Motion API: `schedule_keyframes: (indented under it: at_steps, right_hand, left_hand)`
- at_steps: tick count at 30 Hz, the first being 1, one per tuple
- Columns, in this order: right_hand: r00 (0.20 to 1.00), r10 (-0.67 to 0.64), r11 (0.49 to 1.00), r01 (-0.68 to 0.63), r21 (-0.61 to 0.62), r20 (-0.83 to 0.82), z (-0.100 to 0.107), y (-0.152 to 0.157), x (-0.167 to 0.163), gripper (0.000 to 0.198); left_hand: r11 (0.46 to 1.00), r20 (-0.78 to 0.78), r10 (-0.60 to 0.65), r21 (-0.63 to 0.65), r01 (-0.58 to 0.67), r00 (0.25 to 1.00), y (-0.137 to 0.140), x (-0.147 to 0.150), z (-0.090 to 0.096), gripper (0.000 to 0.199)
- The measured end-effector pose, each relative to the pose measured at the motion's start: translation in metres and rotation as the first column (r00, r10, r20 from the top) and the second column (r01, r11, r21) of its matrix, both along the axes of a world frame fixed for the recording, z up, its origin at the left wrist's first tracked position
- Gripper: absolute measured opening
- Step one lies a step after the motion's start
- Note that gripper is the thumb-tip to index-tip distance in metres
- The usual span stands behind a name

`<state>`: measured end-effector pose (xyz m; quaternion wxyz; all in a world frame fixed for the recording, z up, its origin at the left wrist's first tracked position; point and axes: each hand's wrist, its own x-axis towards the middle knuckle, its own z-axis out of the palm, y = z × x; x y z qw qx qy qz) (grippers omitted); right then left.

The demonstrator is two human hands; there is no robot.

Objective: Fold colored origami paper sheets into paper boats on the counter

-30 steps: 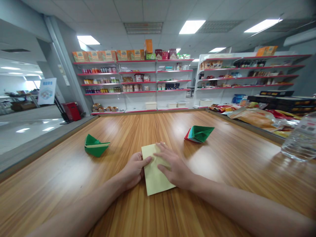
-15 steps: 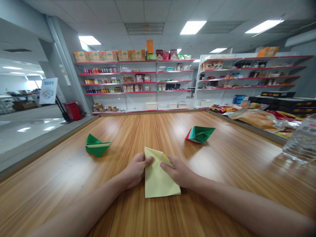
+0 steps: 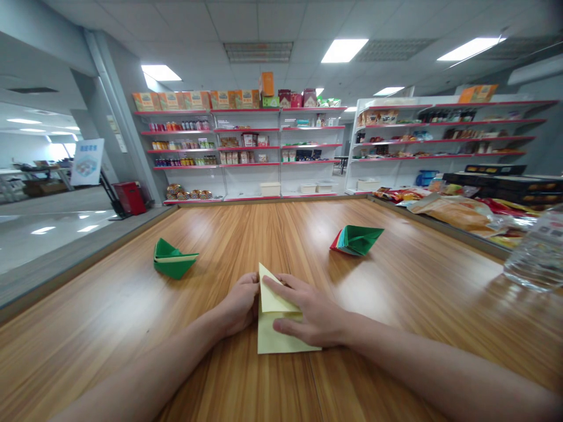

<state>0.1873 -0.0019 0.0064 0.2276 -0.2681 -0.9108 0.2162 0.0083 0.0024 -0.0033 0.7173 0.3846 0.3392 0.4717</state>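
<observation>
A pale yellow sheet of folded paper [image 3: 281,341] lies before me, its top left corner coming to a point and a flap folded down over the upper part. Along its left edge my left hand [image 3: 241,303] grips the paper with curled fingers, partly hidden behind it. My right hand [image 3: 314,310] rests across the right side, fingers stretched over the flap and thumb spread below it, covering much of the fold. Beyond the hands sit a green folded paper boat [image 3: 173,264] on the left and a stack of green, blue and red folded paper [image 3: 358,240] on the right.
A wood-grain table [image 3: 211,375] spans the view. At right stand a clear plastic bottle [image 3: 534,258], packaged snacks [image 3: 457,211] and dark boxes [image 3: 497,187]. Shelves of goods [image 3: 246,155] line the back; a red box [image 3: 129,198] is on the floor at left.
The upper part of the yellow paper has been folded down into a flap. My right hand has gone from pinching the paper to lying spread over it; my left thumb has left the front.
</observation>
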Motion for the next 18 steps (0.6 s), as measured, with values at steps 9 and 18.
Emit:
schedule_keyframes:
  at_steps: [9, 18]
  right_hand:
    - [0.989, -0.132, 0.98, 0.122, 0.158, 0.059, -0.003, 0.001, -0.004, 0.05]
    - [0.917, -0.38, 0.924, 0.381, -0.018, -0.122, -0.009, 0.005, -0.007, 0.029]
  left_hand:
    - [0.997, 0.136, -0.078, -0.019, 0.081, 0.988, -0.001, -0.005, 0.006, 0.03]
    - [0.993, 0.068, 0.114, 0.022, -0.116, 0.991, 0.0, -0.002, -0.002, 0.019]
